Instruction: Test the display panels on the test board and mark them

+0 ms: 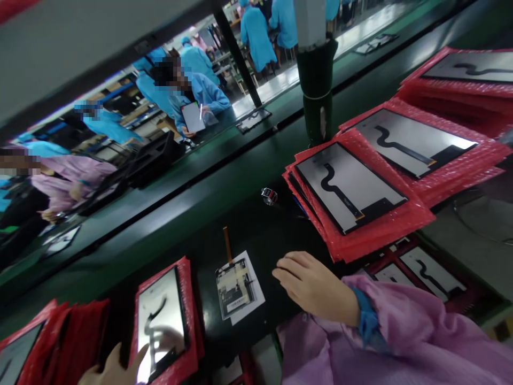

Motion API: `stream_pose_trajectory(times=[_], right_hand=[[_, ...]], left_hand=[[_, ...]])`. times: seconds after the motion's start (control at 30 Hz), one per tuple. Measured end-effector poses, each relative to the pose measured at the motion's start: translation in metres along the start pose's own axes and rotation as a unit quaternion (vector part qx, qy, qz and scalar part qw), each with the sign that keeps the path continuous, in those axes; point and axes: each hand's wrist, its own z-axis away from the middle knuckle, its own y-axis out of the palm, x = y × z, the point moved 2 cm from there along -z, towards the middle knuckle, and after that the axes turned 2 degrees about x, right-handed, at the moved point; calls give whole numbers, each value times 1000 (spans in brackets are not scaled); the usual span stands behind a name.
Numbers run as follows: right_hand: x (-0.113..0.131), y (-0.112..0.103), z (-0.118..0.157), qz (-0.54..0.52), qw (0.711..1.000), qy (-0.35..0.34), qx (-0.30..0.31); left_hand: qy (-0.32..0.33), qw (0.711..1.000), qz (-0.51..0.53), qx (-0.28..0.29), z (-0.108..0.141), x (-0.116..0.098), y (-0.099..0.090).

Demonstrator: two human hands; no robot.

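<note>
My left hand (114, 370) is at the bottom left, partly cut off by the frame, fingers apart. Its thumb overlaps the lower corner of a display panel (162, 305) with a dark ribbon cable, which lies on red bubble wrap (185, 289). Whether the thumb presses on the panel I cannot tell. My right hand (316, 286), in a pink sleeve with a blue cuff, hovers over or rests on the dark bench, fingers curled together with nothing visible in them. Between the hands lies a small circuit board (235, 286) with an orange flex strip, on a white sheet (253, 280).
On the right are stacks of red bubble-wrap pouches (385, 224) topped with display panels (348, 187). More red pouches (80, 331) stand at far left. A small metallic ring-shaped object (269, 196) lies mid-bench. A wrapped post (317, 96) rises behind. Co-workers sit across the green conveyor (224, 160).
</note>
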Motion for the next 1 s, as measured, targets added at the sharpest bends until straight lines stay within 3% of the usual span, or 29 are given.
stream_pose_trajectory(times=[0.07,0.1,0.2,0.3,0.4,0.47,0.53,0.6,0.7,0.83,0.9,1.0], right_hand=[[-2,-22,20,133,990,3,-41],[-6,-32,28,195,978,28,-62],[-27,-54,46,293,941,127,-108],[-45,-65,52,271,938,153,-155],[-53,-68,54,212,942,152,-211],[-51,-69,57,151,947,151,-239],[-44,-67,62,90,954,123,-257],[-32,-61,67,53,961,60,-263],[-11,-48,73,47,963,-52,-261],[12,-42,75,60,956,-153,-242],[18,-48,73,53,961,-141,-230],[10,-51,64,20,984,34,-173]], left_hand=[[43,999,-2,-29,3,-22,-4],[82,996,31,-7,7,-39,-4],[214,943,208,144,40,-112,7],[329,830,345,290,103,-199,27],[349,692,446,447,177,-271,53],[323,623,495,513,218,-302,67],[277,580,537,546,248,-319,74],[211,563,582,548,267,-324,73],[97,567,612,543,278,-314,61],[-11,617,611,495,265,-271,48],[-74,646,620,438,248,-240,50],[-137,672,640,347,219,-196,61]])
